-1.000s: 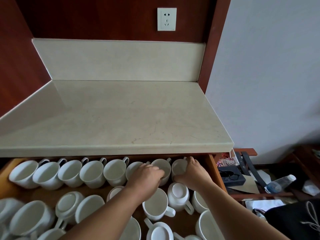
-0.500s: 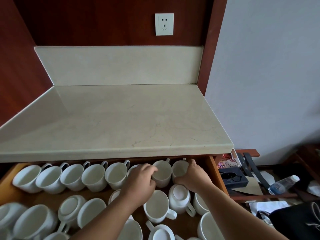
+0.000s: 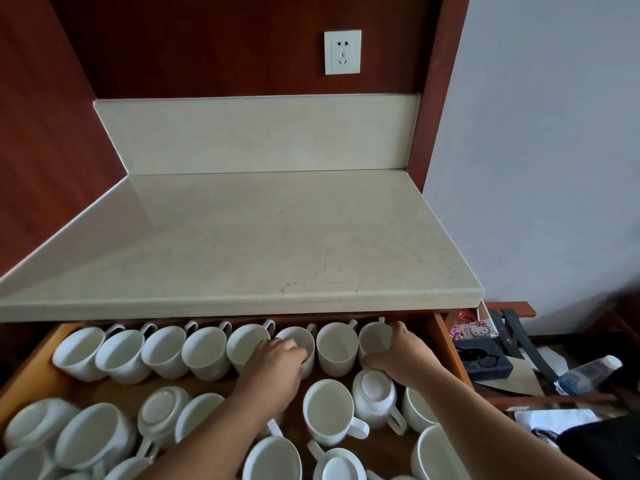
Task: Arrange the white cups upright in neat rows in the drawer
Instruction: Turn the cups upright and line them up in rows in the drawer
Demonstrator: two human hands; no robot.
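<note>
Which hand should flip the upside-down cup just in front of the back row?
Right, probably. The right hand rests on the end cup directly behind the upside-down cup; the left hand sits farther left on another back-row cup.

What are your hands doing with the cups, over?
Left hand on sixth cup in back row, right hand on end cup. Upside-down cup just behind right hand. Front cups unsorted.
</note>
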